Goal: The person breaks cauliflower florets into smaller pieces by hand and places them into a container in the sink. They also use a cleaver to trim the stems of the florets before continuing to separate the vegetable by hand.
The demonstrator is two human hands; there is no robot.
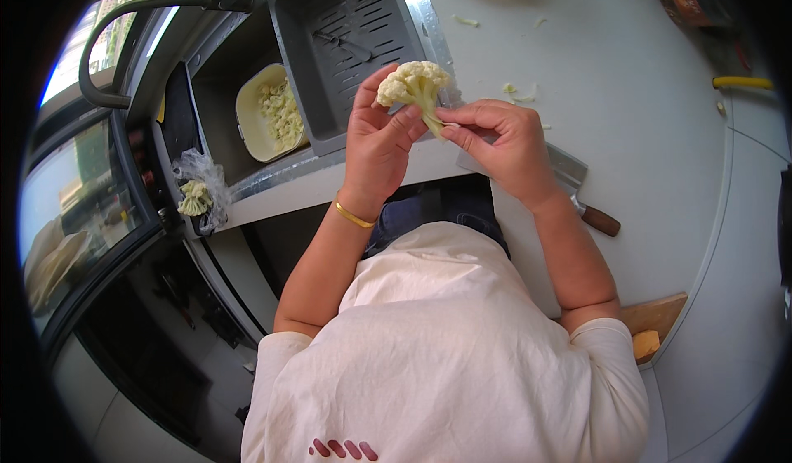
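A large cauliflower floret (416, 85) is held up between my two hands, over the edge where the sink meets the counter. My left hand (382, 122) grips it from the left, fingers behind the head and thumb on the stem. With thumb and forefinger, my right hand (495, 138) pinches the stem's lower end, where a thin strip of peel sticks out. Behind my right wrist lies a cleaver (568, 169) with a wooden handle, its blade partly hidden by the hand. Cauliflower pieces (281, 116) fill part of a cream-coloured basin (247, 116) in the sink.
A grey slotted drain tray (322, 79) holding a peeler (346, 45) spans part of the dark sink (216, 98). Left stands a black faucet (93, 48). More cauliflower (195, 198) lies by a clear plastic bag (210, 172). Trimmings (510, 90) dot the white counter (643, 153); a wooden board (662, 314) is at lower right.
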